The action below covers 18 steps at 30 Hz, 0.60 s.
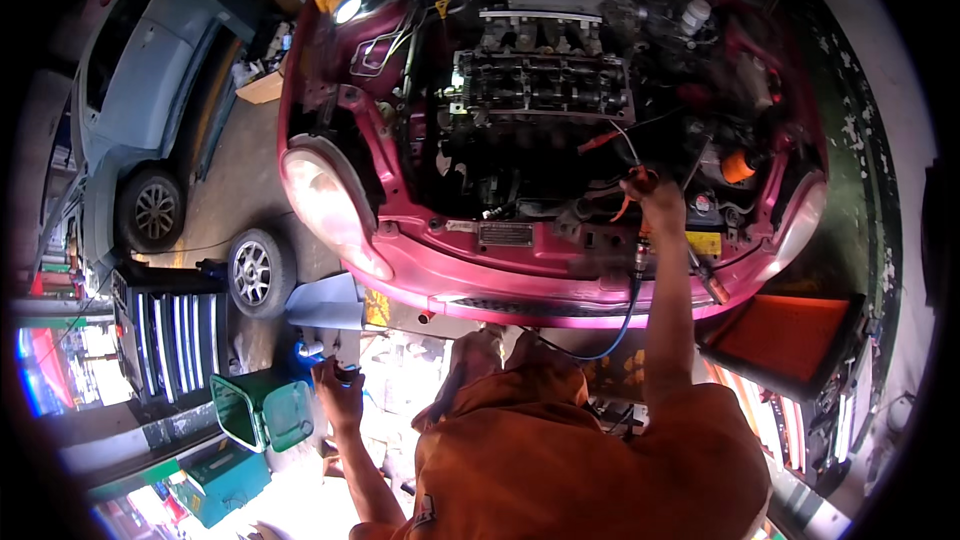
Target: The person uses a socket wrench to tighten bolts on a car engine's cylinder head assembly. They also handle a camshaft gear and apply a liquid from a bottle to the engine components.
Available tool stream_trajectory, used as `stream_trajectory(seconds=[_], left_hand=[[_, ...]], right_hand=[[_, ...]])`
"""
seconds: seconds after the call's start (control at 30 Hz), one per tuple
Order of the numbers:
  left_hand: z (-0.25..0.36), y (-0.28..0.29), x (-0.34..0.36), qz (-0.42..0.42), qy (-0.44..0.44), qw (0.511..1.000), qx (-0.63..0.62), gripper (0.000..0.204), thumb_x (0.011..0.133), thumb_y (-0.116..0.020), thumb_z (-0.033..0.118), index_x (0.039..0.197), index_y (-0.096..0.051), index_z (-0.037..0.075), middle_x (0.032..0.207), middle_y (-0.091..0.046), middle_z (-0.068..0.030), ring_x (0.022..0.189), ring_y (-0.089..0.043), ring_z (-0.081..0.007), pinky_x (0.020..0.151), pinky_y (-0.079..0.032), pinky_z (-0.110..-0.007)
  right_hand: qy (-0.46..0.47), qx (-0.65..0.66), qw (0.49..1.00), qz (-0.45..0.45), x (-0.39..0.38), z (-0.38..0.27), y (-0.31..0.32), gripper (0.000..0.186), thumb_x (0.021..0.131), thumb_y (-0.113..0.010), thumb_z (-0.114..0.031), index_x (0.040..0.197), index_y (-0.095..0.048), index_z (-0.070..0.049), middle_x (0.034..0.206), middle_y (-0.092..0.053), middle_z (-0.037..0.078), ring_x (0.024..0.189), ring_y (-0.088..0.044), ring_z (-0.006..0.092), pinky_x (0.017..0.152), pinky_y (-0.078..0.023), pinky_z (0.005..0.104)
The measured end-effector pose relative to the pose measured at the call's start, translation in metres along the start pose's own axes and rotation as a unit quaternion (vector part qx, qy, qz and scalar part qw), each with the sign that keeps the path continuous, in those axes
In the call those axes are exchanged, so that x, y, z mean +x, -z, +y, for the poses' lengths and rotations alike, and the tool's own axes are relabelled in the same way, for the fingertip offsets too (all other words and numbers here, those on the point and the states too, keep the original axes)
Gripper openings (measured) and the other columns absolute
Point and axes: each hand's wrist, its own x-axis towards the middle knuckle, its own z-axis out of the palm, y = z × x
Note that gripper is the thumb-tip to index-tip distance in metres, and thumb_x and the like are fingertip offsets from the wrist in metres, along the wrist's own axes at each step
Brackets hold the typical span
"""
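In my right hand [658,202] is an air blow gun [624,208] with an orange lever, held over the front of the open engine bay. Its thin nozzle angles up toward the engine [545,85], whose top is uncovered and shows the camshafts. From the gun's lower end a blue air hose [632,308] curves down past the pink bumper. My left hand [338,392] is low on the left, away from the car, its fingers curled round something small and dark that I cannot make out. A green bin [285,415] stands close to that hand.
A lit work lamp [346,8] shines at the bay's far left. A screwdriver-like tool [712,285] lies on the front right edge. Near the bumper are a loose wheel [262,273], a black tool cabinet [172,335] and an orange-lined tray [785,340]. A grey-blue car [150,70] stands left.
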Motion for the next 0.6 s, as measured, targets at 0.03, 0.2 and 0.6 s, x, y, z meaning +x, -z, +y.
stream_trajectory(seconds=[0.03, 0.2, 0.6], left_hand=[[-0.026, 0.004, 0.000, 0.016, 0.014, 1.000, 0.019, 0.051, 0.058, -0.078, 0.008, 0.106, -0.063, -0.001, 0.107, -0.057, -0.0184, 0.097, -0.057, -0.0362, 0.088, -0.047, -0.045], [-0.110, -0.056, -0.022, 0.007, 0.105, 0.994, 0.031, 0.051, 0.053, -0.081, 0.015, 0.099, -0.066, -0.002, 0.097, -0.062, -0.0199, 0.096, -0.057, -0.0381, 0.086, -0.048, -0.046], [-0.279, -0.120, 0.036, -0.075, 0.234, 0.915, -0.319, 0.047, 0.054, -0.083, 0.006, 0.095, -0.065, -0.009, 0.091, -0.064, -0.0144, 0.081, -0.063, -0.0220, 0.071, -0.054, -0.036]], right_hand=[[0.014, -0.003, 1.000, -0.027, 0.005, 0.012, -0.019, 0.062, 0.070, -0.082, -0.051, 0.109, -0.068, -0.004, 0.108, -0.068, 0.023, 0.106, -0.063, 0.0409, 0.088, -0.050, 0.0462], [0.078, 0.169, 0.982, -0.042, 0.006, 0.004, -0.012, 0.057, 0.080, -0.078, -0.038, 0.119, -0.056, -0.002, 0.102, -0.068, 0.023, 0.095, -0.065, 0.0431, 0.079, -0.051, 0.0492], [0.073, -0.005, 0.993, 0.095, -0.048, -0.066, -0.026, 0.059, 0.080, -0.079, -0.028, 0.127, -0.050, -0.008, 0.111, -0.065, 0.018, 0.100, -0.063, 0.0403, 0.082, -0.050, 0.0483]])
